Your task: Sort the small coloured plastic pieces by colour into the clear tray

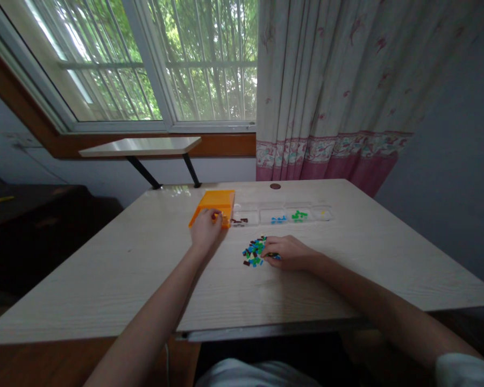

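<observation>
Brown pieces point(244, 220) in clear tray point(253, 216), orange container point(216, 198)

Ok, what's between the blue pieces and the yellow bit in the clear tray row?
Green pieces, lying in the clear tray row, as the head view shows.

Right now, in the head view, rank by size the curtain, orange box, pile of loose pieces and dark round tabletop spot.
1. Curtain
2. Orange box and pile of loose pieces: too alike to rank; the left hand and right hand partly cover them
3. Dark round spot
</observation>
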A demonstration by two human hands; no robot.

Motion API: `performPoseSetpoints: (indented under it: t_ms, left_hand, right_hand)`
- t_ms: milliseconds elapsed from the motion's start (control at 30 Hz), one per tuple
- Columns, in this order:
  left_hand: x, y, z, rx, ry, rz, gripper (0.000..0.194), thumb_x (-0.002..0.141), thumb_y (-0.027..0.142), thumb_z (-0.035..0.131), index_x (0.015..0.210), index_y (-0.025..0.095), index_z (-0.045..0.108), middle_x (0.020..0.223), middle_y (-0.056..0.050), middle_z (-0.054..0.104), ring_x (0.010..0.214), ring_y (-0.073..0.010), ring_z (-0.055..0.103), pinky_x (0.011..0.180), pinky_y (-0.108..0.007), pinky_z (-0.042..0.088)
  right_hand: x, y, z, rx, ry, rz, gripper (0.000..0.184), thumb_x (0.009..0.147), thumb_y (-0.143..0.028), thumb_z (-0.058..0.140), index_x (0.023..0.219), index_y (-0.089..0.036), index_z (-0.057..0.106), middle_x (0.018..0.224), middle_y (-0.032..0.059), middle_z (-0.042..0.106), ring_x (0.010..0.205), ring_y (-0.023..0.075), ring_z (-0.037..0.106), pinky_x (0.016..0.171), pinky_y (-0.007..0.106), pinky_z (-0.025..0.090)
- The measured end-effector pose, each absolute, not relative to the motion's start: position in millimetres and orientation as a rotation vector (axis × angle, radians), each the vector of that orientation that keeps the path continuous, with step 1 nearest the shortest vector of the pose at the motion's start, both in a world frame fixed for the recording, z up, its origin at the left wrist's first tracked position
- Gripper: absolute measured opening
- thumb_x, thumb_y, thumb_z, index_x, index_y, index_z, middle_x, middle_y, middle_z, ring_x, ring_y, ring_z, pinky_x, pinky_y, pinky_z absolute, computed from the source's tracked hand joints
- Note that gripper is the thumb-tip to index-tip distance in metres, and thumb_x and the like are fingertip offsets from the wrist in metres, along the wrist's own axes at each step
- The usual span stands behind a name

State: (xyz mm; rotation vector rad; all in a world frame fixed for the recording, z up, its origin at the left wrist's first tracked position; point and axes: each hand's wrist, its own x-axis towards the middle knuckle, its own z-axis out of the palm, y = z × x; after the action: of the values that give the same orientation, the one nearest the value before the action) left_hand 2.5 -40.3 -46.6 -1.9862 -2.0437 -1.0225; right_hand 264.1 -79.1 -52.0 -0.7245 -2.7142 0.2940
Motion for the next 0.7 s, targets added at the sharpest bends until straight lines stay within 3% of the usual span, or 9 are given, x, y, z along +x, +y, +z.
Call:
performPoseSetpoints:
  t_ms: [300, 700]
  left_hand:
    - [34.0, -62.8, -45.2, -2.693, -1.48, -0.881, 0.019, 0.083, 0.024, 0.044, 0.088, 0.018, 0.06, 0.084, -0.004, 0.061, 0.07, -0.0128, 0.055, 0.063, -0.023, 0.042]
    - [49.5, -74.4, -43.8, -2.847, -1.224, -0.764, 0.017, 0.084, 0.023, 0.044, 0.085, 0.018, 0.061, 0.073, -0.003, 0.06, 0.068, -0.0131, 0.054, 0.061, -0.023, 0.04]
  right_hand:
    - [261.7, -79.5, -49.8, -0.719, -2.686, 0.356, 0.014, 0.08, -0.02, 0.051, 0.09, -0.02, 0.062, 0.091, 0.0019, 0.061, 0.082, 0.0126, 0.057, 0.07, 0.021, 0.042]
    - [262.6, -70.9, -49.7, -0.822, -2.399, 0.501, 0.012, 0.082, -0.021, 0.051, 0.089, -0.017, 0.059, 0.084, 0.0032, 0.061, 0.074, 0.012, 0.055, 0.067, 0.022, 0.041]
